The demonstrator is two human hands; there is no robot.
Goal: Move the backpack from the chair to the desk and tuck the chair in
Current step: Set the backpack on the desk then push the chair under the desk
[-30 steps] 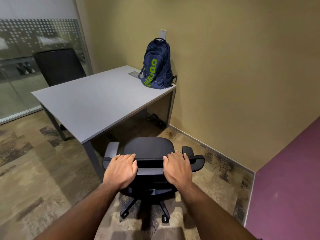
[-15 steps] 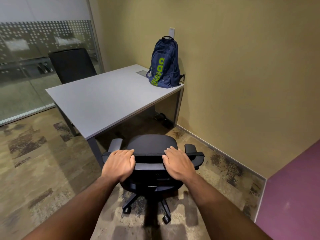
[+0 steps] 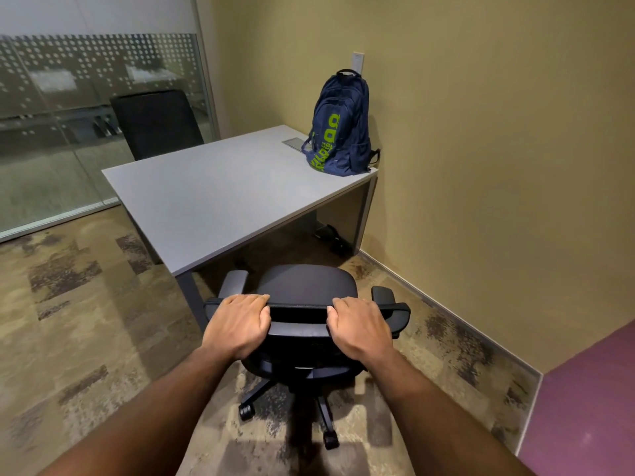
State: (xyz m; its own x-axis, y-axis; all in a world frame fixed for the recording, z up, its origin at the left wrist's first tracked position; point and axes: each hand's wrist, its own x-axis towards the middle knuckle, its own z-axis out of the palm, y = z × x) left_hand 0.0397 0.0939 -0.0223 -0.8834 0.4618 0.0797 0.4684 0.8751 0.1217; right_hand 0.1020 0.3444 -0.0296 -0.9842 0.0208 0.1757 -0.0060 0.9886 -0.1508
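Both hands are down on the chair [image 3: 302, 286] now, left hand [image 3: 237, 324] and right hand [image 3: 360, 326] wrapped over the top edge of its backrest, fingers curled round the rim. That is the sensible hold, I'd say: a rigid frame on castors should roll easily over this short mottled carpet (though it may swivel if pushed unevenly). The seat sits just short of the desk [image 3: 213, 201], off its near corner, not yet under the smooth grey top. The backpack [image 3: 338, 132], soft navy fabric with green lettering, stands upright on the desk's far corner by the wall.
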